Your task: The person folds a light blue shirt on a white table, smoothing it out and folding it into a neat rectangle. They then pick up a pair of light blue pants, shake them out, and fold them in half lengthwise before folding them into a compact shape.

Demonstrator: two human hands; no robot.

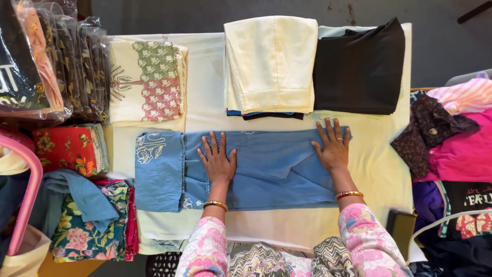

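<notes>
A blue garment (266, 172) with white print at its left end lies folded lengthwise across the cream-covered table (205, 87). My left hand (218, 159) rests flat on its middle-left part, fingers spread. My right hand (333, 146) presses flat on its right end, fingers apart. Neither hand grips anything. Both wrists wear gold bangles, and my sleeves are pink floral.
Behind the garment lie a folded cream cloth (270, 61), a black folded cloth (359, 66) and a cream cloth with green and red print (146, 79). Plastic-wrapped packs (51, 61) and folded floral fabrics (87, 220) crowd the left. Pink and dark clothes (456, 149) are piled at the right.
</notes>
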